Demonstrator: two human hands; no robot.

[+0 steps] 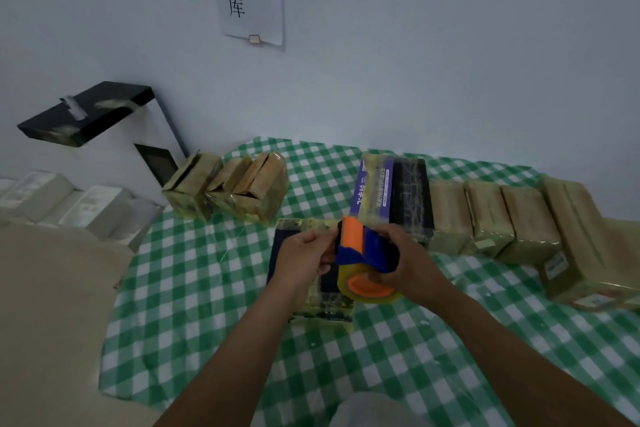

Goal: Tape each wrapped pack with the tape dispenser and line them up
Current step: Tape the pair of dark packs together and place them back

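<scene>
Gripping tape dispenser (358, 251) in right hand (407, 262), fingers curled round blue body; pinching its orange front edge with left hand (304, 253), tape end too blurred to tell. Beneath grip, dark wrapped pack (327, 303), mostly hidden. Beyond grip, row of packs (485, 215), cut off rightward.

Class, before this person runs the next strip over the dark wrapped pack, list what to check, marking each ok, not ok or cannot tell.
1. Right hand grips blue-and-orange tape dispenser: ok.
2. Left hand pinches the dispenser's front edge: ok.
3. Tape end pulled free: cannot tell.
4. Dark wrapped pack lies flat on green checked cloth: ok.
5. Tan taped packs lined up at right: ok.
</scene>
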